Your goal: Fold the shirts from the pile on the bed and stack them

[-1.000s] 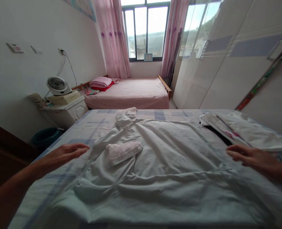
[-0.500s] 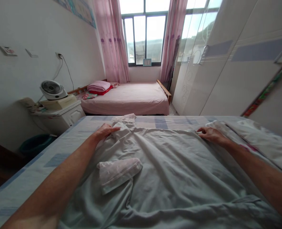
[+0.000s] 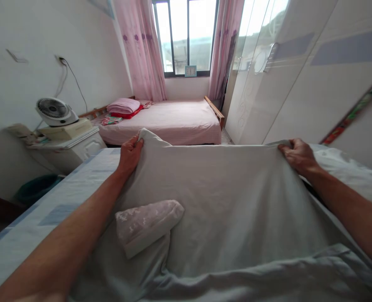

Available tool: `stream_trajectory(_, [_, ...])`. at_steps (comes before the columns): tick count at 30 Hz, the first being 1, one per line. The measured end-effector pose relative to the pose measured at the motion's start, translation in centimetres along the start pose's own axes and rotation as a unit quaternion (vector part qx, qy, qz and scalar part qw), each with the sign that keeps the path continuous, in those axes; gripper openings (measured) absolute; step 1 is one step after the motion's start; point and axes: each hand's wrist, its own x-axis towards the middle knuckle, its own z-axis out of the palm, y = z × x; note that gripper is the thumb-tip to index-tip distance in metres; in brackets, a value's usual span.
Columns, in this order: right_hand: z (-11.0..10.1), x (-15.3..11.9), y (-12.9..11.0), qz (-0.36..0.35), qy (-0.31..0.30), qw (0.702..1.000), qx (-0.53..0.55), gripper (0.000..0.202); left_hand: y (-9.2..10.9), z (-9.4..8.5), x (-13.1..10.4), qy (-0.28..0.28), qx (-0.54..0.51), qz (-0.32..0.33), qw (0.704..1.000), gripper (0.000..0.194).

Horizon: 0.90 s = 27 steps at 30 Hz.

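Note:
A pale grey-green garment (image 3: 223,201) spreads across the bed in front of me, its far edge lifted and stretched nearly straight. At its far left corner, my left hand (image 3: 131,153) pinches the cloth between thumb and fingers. My right hand (image 3: 297,156) grips the same edge at the right end. A sleeve end with a pinkish lace cuff (image 3: 150,220) lies folded over the left part of the garment. Nearer to me, the cloth bunches into loose folds.
Blue-and-white bedding (image 3: 63,205) shows at left; white cloth (image 3: 346,172) lies at right. Beyond stands another bed (image 3: 173,121) with pink covers. A fan (image 3: 56,111) sits on a box on a white cabinet (image 3: 79,147). Wardrobe doors (image 3: 283,84) line the right side.
Both hands have raised the garment's far edge off the bed and pulled it taut, so its wrinkles have smoothed. My view has tilted down slightly.

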Motion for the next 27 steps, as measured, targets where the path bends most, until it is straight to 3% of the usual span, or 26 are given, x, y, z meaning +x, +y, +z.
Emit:
stream_trajectory(3, [1.6, 1.5, 0.6, -0.018, 0.006, 0.998, -0.057, 0.051, -1.8, 1.7, 0.5, 0.006, 0.07, 0.027, 0.997, 0.043])
stream_trajectory(5, [2.6, 2.1, 0.9, -0.018, -0.018, 0.996, -0.085, 0.053, -3.0, 2.5, 0.7, -0.022, 0.166, -0.016, 0.986, 0.046])
stream_trajectory(8, [3.3, 1.3, 0.3, -0.034, -0.042, 0.992, -0.113, 0.056, -3.5, 2.4, 0.6, -0.073, 0.324, -0.109, 0.937, 0.06])
stream_trajectory(10, [3.0, -0.7, -0.8, -0.105, -0.043, 0.986, -0.12, 0.058, -2.6, 1.2, -0.3, -0.121, 0.373, -0.096, 0.915, 0.061])
stream_trajectory(13, [2.2, -5.4, -2.2, -0.26, -0.088, 0.956, -0.107, 0.059, 0.2, -1.8, -3.5, -0.241, 0.351, 0.03, 0.904, 0.05])
stream_trajectory(15, [2.0, -8.8, -1.6, -0.342, -0.129, 0.924, -0.114, 0.06, 1.9, -4.2, -6.9, -0.297, 0.332, 0.099, 0.89, 0.05])
stream_trajectory(17, [2.5, -11.5, 0.3, -0.377, -0.166, 0.899, -0.147, 0.062, 2.6, -6.4, -10.5, -0.319, 0.345, 0.108, 0.876, 0.05])
stream_trajectory(20, [3.8, -12.9, 3.4, -0.364, -0.182, 0.893, -0.192, 0.065, 1.8, -9.4, -14.4, -0.331, 0.34, 0.028, 0.88, 0.053])
stream_trajectory(22, [4.2, -12.6, 4.3, -0.359, -0.193, 0.89, -0.206, 0.066, 1.3, -11.3, -15.5, -0.299, 0.305, -0.035, 0.904, 0.056])
stream_trajectory(25, [3.6, -12.4, 2.9, -0.336, -0.197, 0.899, -0.2, 0.068, 1.8, -14.0, -16.0, -0.197, 0.25, -0.15, 0.936, 0.053])
stream_trajectory(27, [2.8, -13.4, 1.2, -0.332, -0.167, 0.911, -0.178, 0.067, 2.9, -15.4, -16.4, -0.166, 0.184, -0.248, 0.936, 0.049])
